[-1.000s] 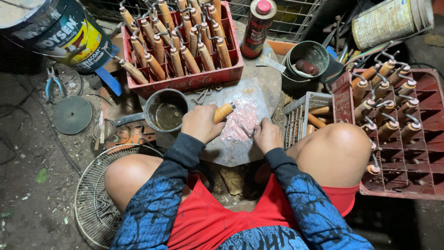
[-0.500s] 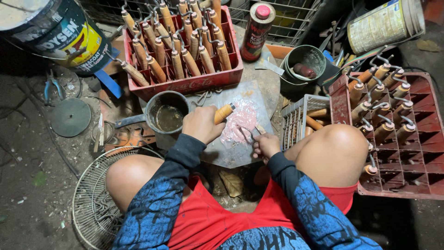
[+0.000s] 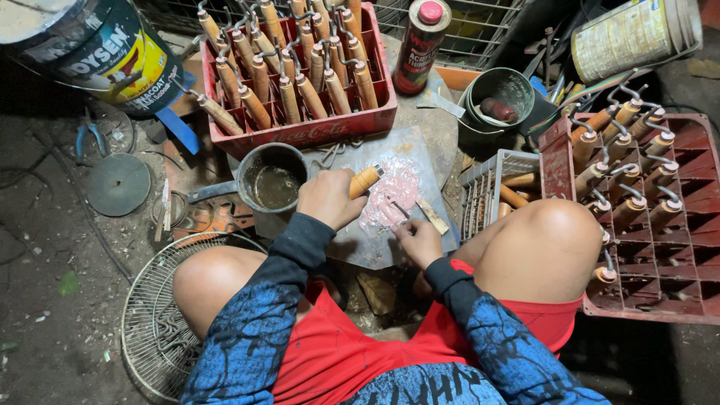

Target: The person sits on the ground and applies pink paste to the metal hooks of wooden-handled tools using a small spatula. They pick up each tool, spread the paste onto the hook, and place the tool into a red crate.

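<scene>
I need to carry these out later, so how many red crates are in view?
2. One red crate stands at the top, beyond the pot, full of wooden handles. The other red crate is on the right beside the knee, partly filled. More may lie outside the frame.

The left hand [image 3: 326,199] hides most of the orange wooden handle [image 3: 364,180]; the thin tool in the right hand [image 3: 420,241] is too small to identify.

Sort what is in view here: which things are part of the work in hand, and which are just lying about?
In use:
left hand holding a wooden handle
right hand with a thin tool at the pink paste
grey board
red crate of handles

Lying about:
wire fan guard
pliers
round disc
paint bucket
</scene>
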